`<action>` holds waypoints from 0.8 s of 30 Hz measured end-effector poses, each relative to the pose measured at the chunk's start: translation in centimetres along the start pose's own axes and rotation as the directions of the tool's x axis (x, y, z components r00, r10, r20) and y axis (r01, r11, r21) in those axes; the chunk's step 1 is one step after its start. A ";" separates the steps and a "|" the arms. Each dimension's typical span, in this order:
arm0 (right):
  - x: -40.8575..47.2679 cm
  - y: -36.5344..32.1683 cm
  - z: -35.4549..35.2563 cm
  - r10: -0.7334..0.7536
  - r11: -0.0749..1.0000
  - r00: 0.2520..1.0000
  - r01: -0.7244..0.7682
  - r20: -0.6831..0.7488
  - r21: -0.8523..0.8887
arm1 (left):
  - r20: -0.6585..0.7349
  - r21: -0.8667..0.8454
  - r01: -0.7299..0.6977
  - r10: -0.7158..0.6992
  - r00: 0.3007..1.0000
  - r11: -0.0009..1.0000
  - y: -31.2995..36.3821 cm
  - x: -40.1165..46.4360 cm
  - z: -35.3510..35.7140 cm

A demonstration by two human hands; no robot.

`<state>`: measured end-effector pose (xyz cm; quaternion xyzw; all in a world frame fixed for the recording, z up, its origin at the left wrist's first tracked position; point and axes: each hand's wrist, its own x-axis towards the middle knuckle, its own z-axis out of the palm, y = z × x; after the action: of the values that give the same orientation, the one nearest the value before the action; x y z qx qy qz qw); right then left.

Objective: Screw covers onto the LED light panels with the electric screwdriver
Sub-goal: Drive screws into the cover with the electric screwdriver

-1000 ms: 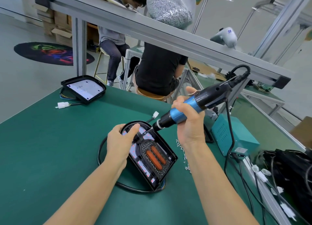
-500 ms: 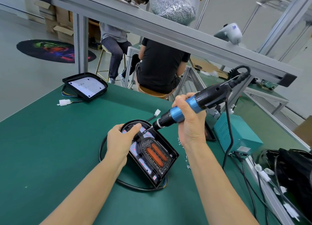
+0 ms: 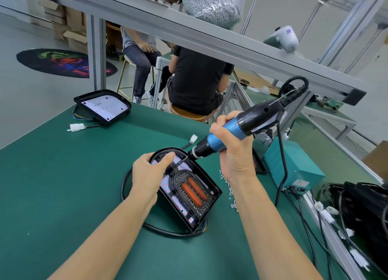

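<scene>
A black LED light panel (image 3: 206,198) lies on the green table in front of me, with a black cover (image 3: 192,192) holding two orange strips set inside it. My left hand (image 3: 148,173) grips the panel's rounded far end, thumb pressing on the cover's arm. My right hand (image 3: 233,153) grips the blue and black electric screwdriver (image 3: 235,128), tilted down to the left. Its bit touches the panel's upper part beside my left thumb. A second LED panel (image 3: 102,106) without a cover lies at the table's far left.
Several loose screws (image 3: 227,187) lie right of the panel. A teal power box (image 3: 294,166) stands at the right, with a tangle of black cables (image 3: 361,212) beyond. A thick black cable (image 3: 168,230) loops round the panel. An aluminium beam (image 3: 210,36) crosses overhead. Two people sit behind.
Both hands and the screwdriver stay in nearly the same place on the panel. The view has shifted slightly.
</scene>
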<state>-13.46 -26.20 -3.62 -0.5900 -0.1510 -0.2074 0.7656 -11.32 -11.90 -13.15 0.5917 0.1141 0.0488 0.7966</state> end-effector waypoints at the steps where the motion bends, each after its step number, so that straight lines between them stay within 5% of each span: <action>1: -0.1 0.0 0.0 -0.007 1.000 1.000 0.007 0.003 0.001 | -0.001 -0.006 0.004 -0.004 1.000 1.000 0.0 0.0 0.0; 10: -1.3 1.1 -1.0 0.024 0.990 0.950 0.020 -0.310 0.137 | 0.019 -0.004 0.012 -0.011 1.000 1.000 -0.4 0.2 -0.3; 18: -2.9 -0.3 -3.7 -0.051 0.987 0.908 0.111 -0.416 0.120 | -0.014 -0.015 0.088 -0.088 0.996 0.996 -1.7 1.0 -1.4; 24: -4.4 -2.0 -6.5 -0.027 0.956 0.835 0.182 -0.550 0.229 | -0.049 0.313 -0.060 0.080 0.996 0.948 -2.5 1.1 -2.0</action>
<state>-18.35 -32.27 -5.69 -0.3873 0.0119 -0.3847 0.8378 -10.84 -10.52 -16.26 0.7118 0.1235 0.0764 0.6872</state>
